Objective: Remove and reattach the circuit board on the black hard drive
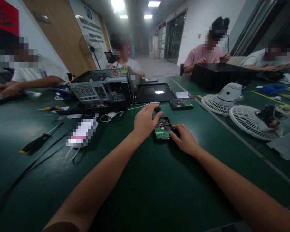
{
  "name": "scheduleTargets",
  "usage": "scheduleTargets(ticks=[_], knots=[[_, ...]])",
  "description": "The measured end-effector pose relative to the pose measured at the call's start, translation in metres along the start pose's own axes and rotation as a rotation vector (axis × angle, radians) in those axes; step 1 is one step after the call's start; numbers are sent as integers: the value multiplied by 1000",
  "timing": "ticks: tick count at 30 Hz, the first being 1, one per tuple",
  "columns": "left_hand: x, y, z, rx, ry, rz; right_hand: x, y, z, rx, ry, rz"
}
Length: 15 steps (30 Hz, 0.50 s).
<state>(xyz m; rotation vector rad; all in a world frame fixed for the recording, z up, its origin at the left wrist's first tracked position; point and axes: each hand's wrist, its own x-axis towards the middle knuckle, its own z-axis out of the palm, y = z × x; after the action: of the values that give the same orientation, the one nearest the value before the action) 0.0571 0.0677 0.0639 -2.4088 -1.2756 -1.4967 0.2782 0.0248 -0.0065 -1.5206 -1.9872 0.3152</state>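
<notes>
A hard drive with a green circuit board (162,133) lies on the green table between my hands. My left hand (147,120) is bent over its upper left corner, with a small dark object (157,109) between thumb and fingers; this looks like a tool handle, but its lower part cannot be made out. From the right, my right hand (184,139) grips the drive's edge, thumb on the board side and fingers curled beside it. A second drive (181,103) lies farther back on the table.
An open computer case (99,91) and a black panel (153,92) stand behind. On the left lie a screwdriver (36,142) and cables. White fan parts (250,120) and a black case (219,75) are at the right. Several people sit around the table.
</notes>
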Motion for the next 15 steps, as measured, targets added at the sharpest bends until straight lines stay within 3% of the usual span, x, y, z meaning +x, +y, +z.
scheduleTargets(ticks=[7, 15], knots=[[-1, -3, 2, -33, 39, -108, 0, -1, -2, -2, -13, 22], [1, -3, 1, 1, 41, -5, 0, 1, 1, -1, -2, 8]])
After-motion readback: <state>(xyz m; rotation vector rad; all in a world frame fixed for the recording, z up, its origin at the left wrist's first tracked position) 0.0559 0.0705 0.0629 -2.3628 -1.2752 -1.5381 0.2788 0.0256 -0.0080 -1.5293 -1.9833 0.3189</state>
